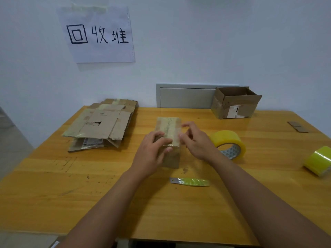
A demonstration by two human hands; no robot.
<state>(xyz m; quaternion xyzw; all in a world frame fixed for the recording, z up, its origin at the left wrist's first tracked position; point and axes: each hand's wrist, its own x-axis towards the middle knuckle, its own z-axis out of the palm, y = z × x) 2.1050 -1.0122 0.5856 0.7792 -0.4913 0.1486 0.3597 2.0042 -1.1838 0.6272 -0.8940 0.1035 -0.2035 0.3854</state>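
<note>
Forearms stretched over the table (89, 194), I work the small taped box (169, 126) at its middle: my left hand (152, 151) curls round the near left corner, my right hand (197, 142) pinches the right edge with bent fingers.

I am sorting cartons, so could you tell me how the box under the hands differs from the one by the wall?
The taped cardboard box is sealed, tape along its top; the open cardboard box has its flaps up. The left hand and right hand hold the taped cardboard box mid-table; the open cardboard box stands untouched at the far edge. Both are brown cardboard.
</note>
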